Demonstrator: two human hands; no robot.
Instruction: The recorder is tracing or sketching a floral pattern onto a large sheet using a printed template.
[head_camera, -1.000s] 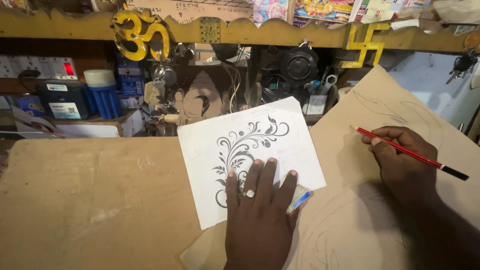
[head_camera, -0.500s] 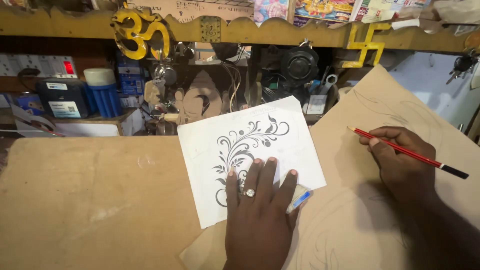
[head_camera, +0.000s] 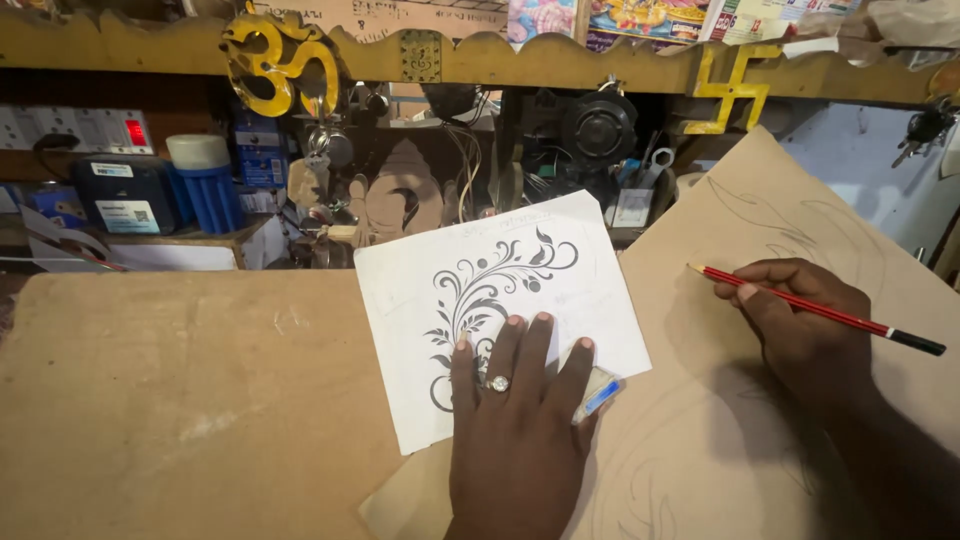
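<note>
The left hand (head_camera: 515, 425) lies flat and open, fingers spread, on the lower edge of a white sheet with a black floral scroll pattern (head_camera: 500, 305), pinning it in view as a reference. A small white and blue eraser (head_camera: 597, 394) lies under the little-finger side, touching the sheet's corner. The right hand (head_camera: 800, 325) is closed in a writing grip on a red pencil (head_camera: 815, 310), tip raised just off the tilted brown board (head_camera: 760, 230), which bears faint curved lines. Both rest on the table (head_camera: 180, 400); a cluttered shelf (head_camera: 200, 240) stands behind.
</note>
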